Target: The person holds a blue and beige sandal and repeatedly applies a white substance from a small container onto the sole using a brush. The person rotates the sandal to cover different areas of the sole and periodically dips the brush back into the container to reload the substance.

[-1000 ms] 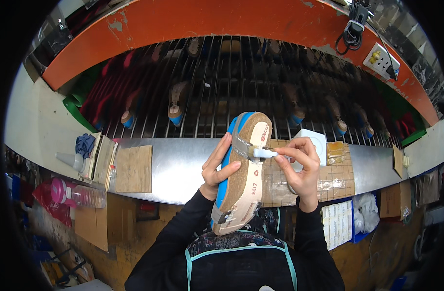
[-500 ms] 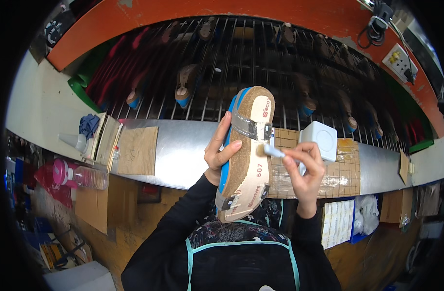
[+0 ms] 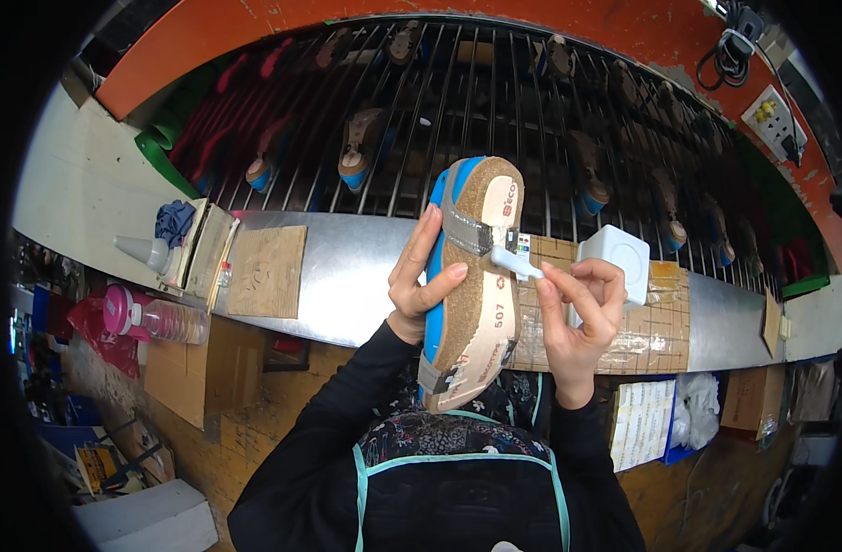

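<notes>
Cork footbed point(image 3: 481, 317) was at frame centre, long axis running nearly bottom to top; the nearer left hand point(image 3: 413, 296), half-curled, gripped its left edge, while the right hand point(image 3: 582, 324) pinched a white tool point(image 3: 511, 261) over its middle.

An orange-painted panel point(image 3: 228, 23), chipped in places, spans the far side of the workstation. A socket strip point(image 3: 772, 120) is mounted on its right section. Below the panel, parallel metal bars point(image 3: 472, 92) run over a dark interior, with green edging point(image 3: 168, 170) at both sides. A bare-metal worktop point(image 3: 347, 262) borders the bars; its left part reflects bright light. Off-white side panels point(image 3: 80, 184) flank the assembly. The floor point(image 3: 255, 442) is brown and stained.
</notes>
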`<state>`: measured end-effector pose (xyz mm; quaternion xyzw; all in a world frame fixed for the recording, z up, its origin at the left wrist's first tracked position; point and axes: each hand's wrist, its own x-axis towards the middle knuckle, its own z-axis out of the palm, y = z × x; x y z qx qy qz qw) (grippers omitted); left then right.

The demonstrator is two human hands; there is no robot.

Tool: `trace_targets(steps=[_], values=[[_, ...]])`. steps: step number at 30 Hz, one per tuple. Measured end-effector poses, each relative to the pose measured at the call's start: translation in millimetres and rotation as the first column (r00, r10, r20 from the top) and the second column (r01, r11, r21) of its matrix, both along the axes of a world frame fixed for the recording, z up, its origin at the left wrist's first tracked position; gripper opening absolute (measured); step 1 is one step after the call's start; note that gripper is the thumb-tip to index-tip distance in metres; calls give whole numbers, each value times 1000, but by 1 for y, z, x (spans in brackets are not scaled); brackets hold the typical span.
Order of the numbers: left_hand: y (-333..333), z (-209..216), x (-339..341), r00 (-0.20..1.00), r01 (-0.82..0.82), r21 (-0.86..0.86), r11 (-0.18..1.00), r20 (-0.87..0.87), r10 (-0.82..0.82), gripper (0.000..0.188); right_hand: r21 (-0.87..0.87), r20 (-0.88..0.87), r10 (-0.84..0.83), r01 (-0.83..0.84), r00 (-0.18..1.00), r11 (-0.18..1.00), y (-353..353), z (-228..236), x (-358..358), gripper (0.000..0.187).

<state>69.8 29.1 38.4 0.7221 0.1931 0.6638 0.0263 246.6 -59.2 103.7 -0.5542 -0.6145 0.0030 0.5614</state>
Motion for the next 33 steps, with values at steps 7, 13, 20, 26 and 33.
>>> trace_targets(steps=[7, 13, 20, 26, 33], values=[[0, 3, -1, 1000, 19, -13, 1000, 3, -19, 42, 94, 45, 44, -48, 998, 994, 4, -3, 5, 21], [2, 6, 2, 999, 42, -22, 999, 30, -41, 41, -59, -184, 167, -180, 969, 982, -4, -6, 8, 20], [4, 12, 5, 1000, -8, 60, 998, -28, 9, 42, 72, 71, -32, 27, 997, 997, -1, 9, 10, 21], [3, 19, 6, 995, -62, 111, 992, -69, 70, 44, 226, 193, -175, 130, 965, 966, -2, 10, 7, 23], [3, 22, 6, 994, -34, 121, 992, -103, 47, 43, 160, 42, -90, 83, 995, 984, -1, 0, 10, 22]])
